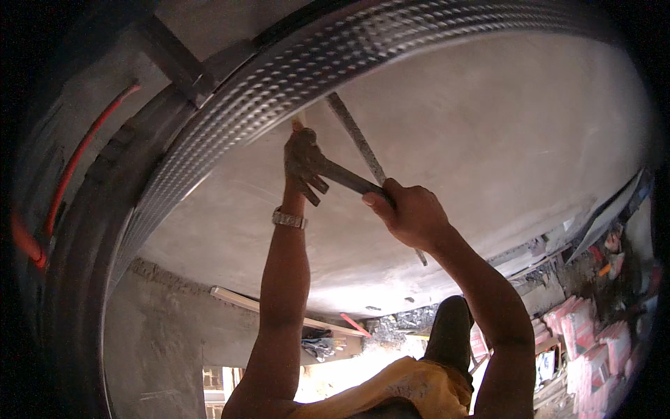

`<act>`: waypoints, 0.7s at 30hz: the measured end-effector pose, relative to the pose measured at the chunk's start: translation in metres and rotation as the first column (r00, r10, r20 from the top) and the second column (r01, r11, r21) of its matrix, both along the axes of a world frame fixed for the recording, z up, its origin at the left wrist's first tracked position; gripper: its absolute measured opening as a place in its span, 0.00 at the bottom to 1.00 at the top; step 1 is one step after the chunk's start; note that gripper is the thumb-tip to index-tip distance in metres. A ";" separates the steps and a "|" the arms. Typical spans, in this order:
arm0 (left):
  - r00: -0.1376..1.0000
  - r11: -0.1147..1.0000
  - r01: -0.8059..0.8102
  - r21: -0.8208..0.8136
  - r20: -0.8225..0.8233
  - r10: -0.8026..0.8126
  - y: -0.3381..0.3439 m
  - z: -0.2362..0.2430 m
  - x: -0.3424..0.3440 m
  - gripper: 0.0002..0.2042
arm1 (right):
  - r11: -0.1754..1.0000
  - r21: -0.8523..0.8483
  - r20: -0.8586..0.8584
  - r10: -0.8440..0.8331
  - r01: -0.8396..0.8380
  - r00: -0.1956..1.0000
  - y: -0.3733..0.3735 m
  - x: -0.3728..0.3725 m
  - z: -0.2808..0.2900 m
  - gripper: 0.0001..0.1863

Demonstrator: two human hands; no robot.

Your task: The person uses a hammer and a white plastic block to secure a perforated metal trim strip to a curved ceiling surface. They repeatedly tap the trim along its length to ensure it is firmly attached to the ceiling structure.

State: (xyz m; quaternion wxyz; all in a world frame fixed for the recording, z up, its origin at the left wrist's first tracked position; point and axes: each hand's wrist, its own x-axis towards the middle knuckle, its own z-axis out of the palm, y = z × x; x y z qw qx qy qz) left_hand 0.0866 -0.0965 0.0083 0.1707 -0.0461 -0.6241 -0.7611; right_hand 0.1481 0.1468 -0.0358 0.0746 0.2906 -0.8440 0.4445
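My right hand [415, 216] is closed around the dark handle of a claw hammer [342, 176]. The hammer's head lies over my left hand [294, 194], hiding most of its fingers, so I cannot make out what it holds. That hand reaches up to the edge of a long, dimpled metal channel [335, 52], which curves across the top of my view. A narrow speckled grey bar [352, 129] runs diagonally beyond the hammer over a smooth grey surface [523, 133].
Dark metal framing [178, 63] and a red tube [77, 160] are at left. Pinkish packages [579, 328] and clutter are at lower right. A pale strip [258, 304] lies along the far edge. My dark-clad leg [447, 328] shows between my arms.
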 end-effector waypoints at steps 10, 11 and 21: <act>0.992 0.978 -0.016 -0.206 0.119 0.041 0.031 0.000 -0.010 0.17 | 1.000 0.001 -0.106 0.006 -0.006 0.994 0.006 0.003 0.006 0.30; 0.989 0.976 -0.047 -0.212 0.129 0.076 0.028 0.002 -0.010 0.19 | 1.000 -0.004 -0.140 0.022 -0.023 0.990 0.003 0.004 0.009 0.30; 0.992 0.953 -0.114 -0.279 0.016 0.124 0.015 -0.019 -0.035 0.27 | 0.993 0.032 -0.289 0.118 -0.114 0.950 -0.008 0.004 0.032 0.26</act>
